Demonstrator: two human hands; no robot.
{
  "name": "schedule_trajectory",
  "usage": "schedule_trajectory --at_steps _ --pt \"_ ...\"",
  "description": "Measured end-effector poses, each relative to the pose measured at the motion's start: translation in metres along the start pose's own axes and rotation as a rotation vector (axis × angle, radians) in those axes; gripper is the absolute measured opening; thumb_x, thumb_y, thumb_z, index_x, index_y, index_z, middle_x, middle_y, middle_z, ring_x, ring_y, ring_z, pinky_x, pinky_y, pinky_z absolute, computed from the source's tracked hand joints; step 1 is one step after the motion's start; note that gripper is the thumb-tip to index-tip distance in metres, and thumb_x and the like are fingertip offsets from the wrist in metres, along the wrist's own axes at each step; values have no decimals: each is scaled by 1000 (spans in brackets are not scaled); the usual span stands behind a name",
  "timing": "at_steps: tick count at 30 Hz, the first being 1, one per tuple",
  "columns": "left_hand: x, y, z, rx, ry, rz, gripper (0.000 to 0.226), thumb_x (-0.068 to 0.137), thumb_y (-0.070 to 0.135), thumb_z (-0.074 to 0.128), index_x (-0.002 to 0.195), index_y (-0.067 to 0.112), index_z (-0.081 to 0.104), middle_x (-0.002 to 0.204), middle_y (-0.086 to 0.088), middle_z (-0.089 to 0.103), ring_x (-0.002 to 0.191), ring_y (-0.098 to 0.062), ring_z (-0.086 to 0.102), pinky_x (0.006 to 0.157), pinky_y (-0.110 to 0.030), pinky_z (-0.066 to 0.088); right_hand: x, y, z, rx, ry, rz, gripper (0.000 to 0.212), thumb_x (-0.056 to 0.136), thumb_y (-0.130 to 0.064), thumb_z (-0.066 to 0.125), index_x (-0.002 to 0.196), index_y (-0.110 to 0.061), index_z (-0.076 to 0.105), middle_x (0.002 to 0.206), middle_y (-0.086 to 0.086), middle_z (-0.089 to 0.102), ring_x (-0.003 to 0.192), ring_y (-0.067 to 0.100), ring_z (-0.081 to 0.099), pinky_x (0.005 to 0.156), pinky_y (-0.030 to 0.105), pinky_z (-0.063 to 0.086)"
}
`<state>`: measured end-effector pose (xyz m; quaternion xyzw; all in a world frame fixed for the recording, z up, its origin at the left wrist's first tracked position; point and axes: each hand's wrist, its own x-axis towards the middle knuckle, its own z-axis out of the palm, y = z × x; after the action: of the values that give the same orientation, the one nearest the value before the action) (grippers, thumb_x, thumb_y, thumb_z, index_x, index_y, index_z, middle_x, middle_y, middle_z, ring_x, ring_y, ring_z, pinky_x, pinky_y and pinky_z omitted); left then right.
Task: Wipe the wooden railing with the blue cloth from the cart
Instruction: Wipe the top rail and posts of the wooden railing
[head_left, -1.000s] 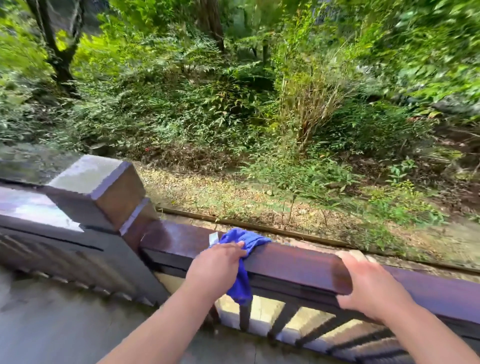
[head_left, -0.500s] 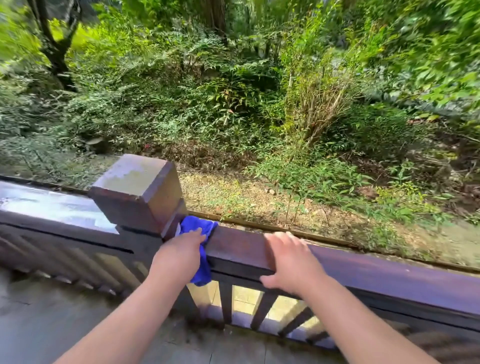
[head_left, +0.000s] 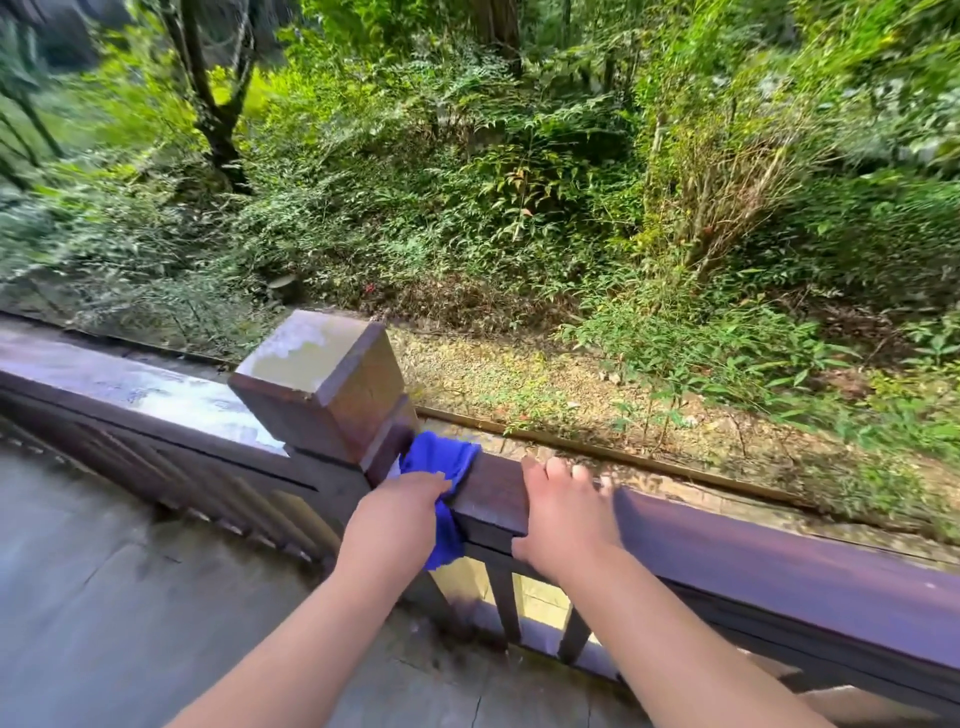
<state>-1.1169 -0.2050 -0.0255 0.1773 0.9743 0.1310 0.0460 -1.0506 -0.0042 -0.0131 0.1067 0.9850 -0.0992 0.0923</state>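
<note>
The dark brown wooden railing (head_left: 779, 551) runs from the left edge down to the right. A square post (head_left: 322, 379) with a pale worn top rises from it. My left hand (head_left: 395, 519) presses the blue cloth (head_left: 441, 457) over the rail right beside the post; the cloth drapes over the top and hangs down the near side. My right hand (head_left: 561, 514) lies on the rail just to the right, fingers curled over its far edge, holding no separate object. The cart is out of view.
Slanted balusters (head_left: 506, 603) stand under the rail. A grey paved floor (head_left: 130, 597) lies on my side. Beyond the railing are a gravel strip (head_left: 519, 384), dense green shrubs and tree trunks (head_left: 218, 119).
My left hand slid the cloth leftward along the rail until it met the post. My right hand followed left along the rail, and the view shifted left.
</note>
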Motion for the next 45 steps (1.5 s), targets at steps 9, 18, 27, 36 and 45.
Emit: schedule_trajectory --at_steps 9,18,27,36,45 --pt "-53 -20 -22 -450 287 -23 35 84 2 70 99 33 78 92 31 68 92 10 63 86 2 37 -27 -71 26 327 48 -287 90 82 -54 62 161 -28 26 165 -2 30 152 20 27 122 36 30" --pt "-62 -150 -86 -738 4 -99 36 84 20 60 100 51 71 100 28 72 93 3 68 86 -35 59 -26 -228 42 796 -15 -64 43 86 -22 59 120 -48 53 115 -15 66 101 4 62 87 29 50" --pt "-18 -268 -136 -418 11 314 67 81 14 65 134 50 50 133 25 54 121 2 53 102 -24 44 10 -367 22 1059 253 201 35 91 -10 63 118 -33 60 106 -11 73 97 3 64 82 13 45" --pt "97 -253 -148 -552 80 86 54 79 27 70 116 58 47 94 31 64 79 9 62 64 -26 44 50 -368 19 732 290 80 96 92 -22 67 165 -18 4 174 0 9 156 19 21 124 33 27" --pt "132 -230 -111 134 -246 631 30 98 26 48 122 19 63 121 -1 66 114 -24 60 94 -42 53 85 -371 43 542 345 94 117 91 -26 64 154 -28 -34 173 1 -22 156 9 -23 119 17 -2"
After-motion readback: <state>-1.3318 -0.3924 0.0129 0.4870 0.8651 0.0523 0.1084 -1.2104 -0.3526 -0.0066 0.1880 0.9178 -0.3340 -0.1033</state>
